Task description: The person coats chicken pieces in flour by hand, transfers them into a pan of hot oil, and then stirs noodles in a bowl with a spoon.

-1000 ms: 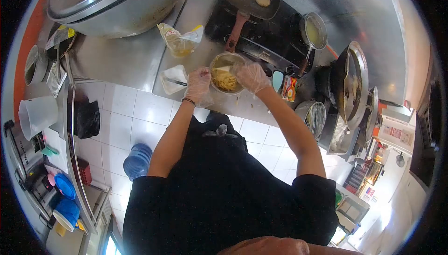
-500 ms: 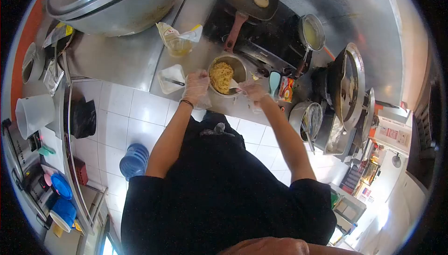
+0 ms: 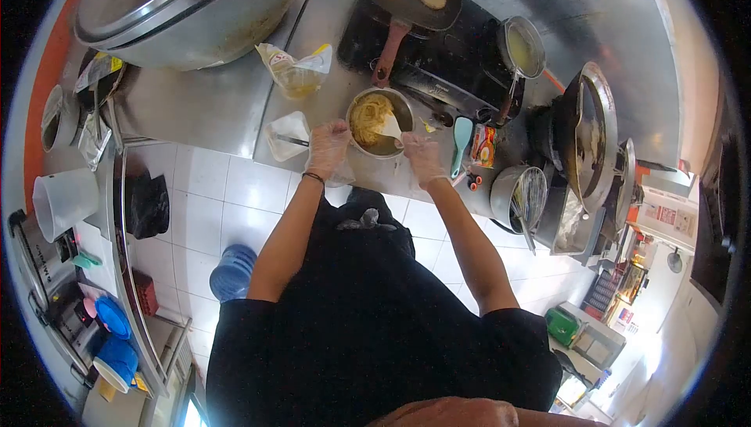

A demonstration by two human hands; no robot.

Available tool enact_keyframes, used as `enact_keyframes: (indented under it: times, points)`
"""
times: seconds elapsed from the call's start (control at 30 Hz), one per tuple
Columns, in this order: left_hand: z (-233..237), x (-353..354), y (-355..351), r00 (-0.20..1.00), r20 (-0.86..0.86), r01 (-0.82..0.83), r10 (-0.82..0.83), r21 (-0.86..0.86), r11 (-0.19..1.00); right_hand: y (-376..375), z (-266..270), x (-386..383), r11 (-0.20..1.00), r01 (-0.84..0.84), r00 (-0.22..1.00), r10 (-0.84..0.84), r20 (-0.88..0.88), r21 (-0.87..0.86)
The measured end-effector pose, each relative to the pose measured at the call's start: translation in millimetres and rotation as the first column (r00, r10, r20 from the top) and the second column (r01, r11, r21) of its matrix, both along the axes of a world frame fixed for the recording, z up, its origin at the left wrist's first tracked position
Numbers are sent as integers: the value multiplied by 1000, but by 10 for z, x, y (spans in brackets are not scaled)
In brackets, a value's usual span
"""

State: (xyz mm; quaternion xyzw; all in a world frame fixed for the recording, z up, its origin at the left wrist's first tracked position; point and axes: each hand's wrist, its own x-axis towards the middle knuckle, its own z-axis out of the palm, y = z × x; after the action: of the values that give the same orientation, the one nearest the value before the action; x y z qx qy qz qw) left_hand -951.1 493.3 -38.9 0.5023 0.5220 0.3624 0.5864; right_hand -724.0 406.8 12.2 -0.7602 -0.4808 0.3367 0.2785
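Note:
A steel pot (image 3: 407,107) stands on the counter in front of me, with a yellowish, stringy mixture (image 3: 371,114) in it. My left hand (image 3: 329,147), in a clear plastic glove, is closed at the left rim of the pot. My right hand (image 3: 423,159), gloved the same way, grips a white spatula (image 3: 392,124) whose blade dips into the mixture. Left of the pot lies a white square container (image 3: 289,131) with a dark handle across it. To the right are a light teal utensil (image 3: 461,144) and a red and yellow packet (image 3: 484,150).
Behind the pot, a square pan (image 3: 411,14) with two pale rounds sits on the black stove (image 3: 438,79). A strainer pot (image 3: 522,48) and a wok (image 3: 588,138) are on the right. A plastic bag (image 3: 295,72) of yellowish contents and a large lidded pot (image 3: 227,24) stand left.
The spatula has shifted within the pot and the mixture looks spread differently, with more of the pot's bottom liquid showing. My right hand is turned more upright; my left hand stays at the rim.

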Motion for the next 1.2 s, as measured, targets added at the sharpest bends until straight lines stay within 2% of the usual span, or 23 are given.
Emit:
enact_keyframes:
  times: [0.03,0.1,0.13,0.2,0.27,0.3,0.37,0.47,0.57,0.67,0.77,0.87,0.9,0.97,1.0,1.07,1.2]
  points:
    - [0,-4,6,1000,-25,19,-18,24,1000,45,-43,-32,983,-104,988,85,127,148]
    - [53,-35,7,996,-76,56,-50,66,996,157,-230,-74,946,-284,895,204,397,155]
    - [6,-30,9,998,-41,48,-46,46,998,243,-383,-88,944,-328,814,268,516,26]
    - [-200,-14,-26,999,26,39,-39,0,999,313,-299,-282,927,-312,674,370,640,-207]
    - [-174,-28,-11,983,-153,105,-102,11,994,487,496,-663,899,-214,592,430,681,-382]
    - [-158,-4,20,963,-236,136,-128,16,991,517,628,-672,885,-252,548,464,696,-391]
    - [-214,37,-3,976,-202,80,-79,-1,997,498,815,-634,843,-329,451,537,713,-427]
    - [-215,32,18,986,-166,32,-27,31,999,474,1039,-489,835,-390,302,514,803,-388]
    - [-144,16,-6,984,-176,23,-11,63,998,596,1164,-486,820,-481,224,456,861,-310]
    - [-101,38,2,986,-167,-24,22,-10,1000,530,1094,-427,700,-488,82,632,771,-521]
    - [-87,47,25,984,-172,-48,39,-47,998,491,1243,-238,649,-490,-3,667,745,-582]
    - [-92,57,47,995,-93,-36,30,-61,998,572,1398,-155,653,-446,1,684,730,-612]
    - [-131,53,29,998,-52,-35,32,-72,997,598,1440,-175,669,-473,47,670,741,-574]
    - [-187,42,-10,997,-66,-38,40,24,999,635,1478,-248,697,-523,143,639,755,-491]
    - [-171,29,-15,997,-72,-36,41,74,997,599,1360,-262,681,-548,122,640,759,-487]
    - [-87,15,8,990,-137,48,-38,74,996,529,1109,-271,651,-590,76,633,770,-478]
    - [67,34,26,940,-328,141,-91,130,982,395,1201,-168,555,-607,100,763,638,-569]
